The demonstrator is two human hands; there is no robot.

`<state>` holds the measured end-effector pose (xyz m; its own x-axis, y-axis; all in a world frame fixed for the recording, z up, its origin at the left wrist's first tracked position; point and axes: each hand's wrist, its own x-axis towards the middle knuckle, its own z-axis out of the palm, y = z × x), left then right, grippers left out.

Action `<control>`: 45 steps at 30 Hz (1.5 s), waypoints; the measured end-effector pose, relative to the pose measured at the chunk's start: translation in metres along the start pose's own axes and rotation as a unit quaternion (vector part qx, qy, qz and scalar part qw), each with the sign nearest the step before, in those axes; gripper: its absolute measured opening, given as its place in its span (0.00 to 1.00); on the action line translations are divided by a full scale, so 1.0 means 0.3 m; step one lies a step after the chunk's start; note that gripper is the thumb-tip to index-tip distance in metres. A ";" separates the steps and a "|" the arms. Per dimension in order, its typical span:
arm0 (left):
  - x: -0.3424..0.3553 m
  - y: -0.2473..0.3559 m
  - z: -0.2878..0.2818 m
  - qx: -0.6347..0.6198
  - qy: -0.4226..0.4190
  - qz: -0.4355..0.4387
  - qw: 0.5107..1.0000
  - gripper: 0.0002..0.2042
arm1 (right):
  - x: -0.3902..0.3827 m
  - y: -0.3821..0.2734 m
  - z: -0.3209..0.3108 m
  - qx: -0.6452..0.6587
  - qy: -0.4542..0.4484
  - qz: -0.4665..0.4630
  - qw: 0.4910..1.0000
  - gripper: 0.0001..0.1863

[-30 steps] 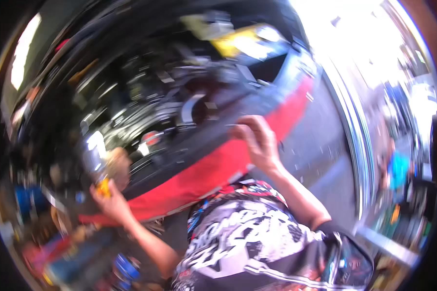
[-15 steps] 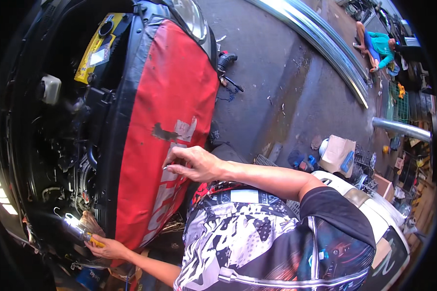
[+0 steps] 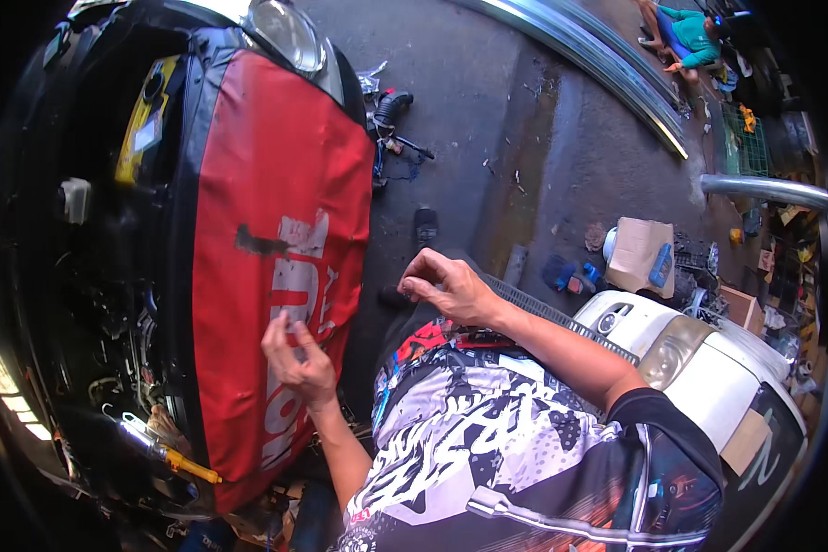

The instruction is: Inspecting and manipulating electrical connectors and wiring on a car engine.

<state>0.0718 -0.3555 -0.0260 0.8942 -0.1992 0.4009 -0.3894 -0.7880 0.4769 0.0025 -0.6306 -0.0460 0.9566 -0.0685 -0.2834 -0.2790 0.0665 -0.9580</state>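
My left hand [image 3: 299,359] hovers over the red fender cover [image 3: 258,166] with its fingers apart and nothing visible in them. My right hand [image 3: 453,290] is in front of my body, thumb and fingertips pinched together; whatever they hold is too small to make out. The cover, worn and marked with white lettering, drapes over the front of a dark car. A work light [image 3: 189,464] with a yellow handle, a bright silver head and a hook lies at the near end of the engine bay [image 3: 110,313], apart from both hands.
A headlight [image 3: 287,37] sits at the cover's far end. On the floor lie a black ribbed hose [image 3: 393,109] and long metal strips [image 3: 607,69]. To my right are a white bumper [image 3: 708,368] and a cardboard box [image 3: 641,256]. Another person [image 3: 690,39] sits far right.
My left hand has let go of the work light and moved up over the cover. My right hand has drawn back from the cover toward the right. The whole view has shifted.
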 end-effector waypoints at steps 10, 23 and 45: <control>0.149 0.386 0.467 -0.031 -0.337 -0.033 0.940 0.14 | 0.214 0.043 -0.523 -0.057 0.031 -0.012 0.998 0.10; 0.400 0.777 1.262 -0.097 -0.482 -0.148 0.858 0.18 | 0.707 0.383 -1.425 0.077 0.113 0.203 0.970 0.09; -0.045 -0.920 2.978 0.141 -0.225 -0.107 0.958 0.10 | 1.431 1.900 -1.059 -0.435 -0.351 -0.077 0.826 0.09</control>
<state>0.3645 -0.6557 -0.8619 0.9765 -0.1961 -0.0899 -0.1678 -0.9524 0.2546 0.2273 -0.9383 -0.7277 0.7149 0.6047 -0.3510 0.1877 -0.6496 -0.7368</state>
